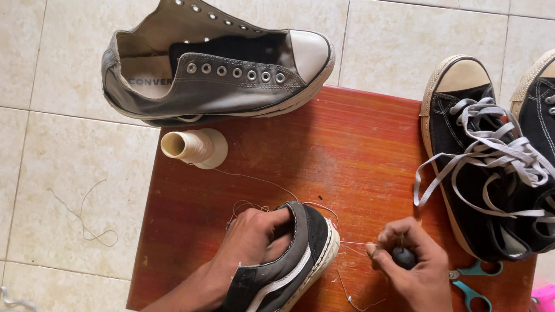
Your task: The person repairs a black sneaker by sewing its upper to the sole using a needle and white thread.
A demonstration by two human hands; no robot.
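- A black sneaker with a white stripe (pixel 281 270) is shown lying on its side at the near edge of a red-brown wooden table (pixel 358 156), its white sole turned towards the right hand.
- The left hand (pixel 253 241) is seen pushed into the sneaker's opening, the fingers curled together inside it and the upper gripped.
- The right hand (pixel 415 268) is closed around a dark-handled tool (pixel 404 257), pinched between thumb and bent fingers just beside the sole; a taut thread (pixel 353 243) is drawn between sole and tool.
- A spool of pale thread (pixel 192 147) is laid on the table's far left corner.
- A grey laceless sneaker (pixel 212 63) is placed behind the spool.
- Teal-handled scissors (pixel 473 287) are located right of the right hand.
- Two black laced sneakers (pixel 512 150) are set at the table's right side.
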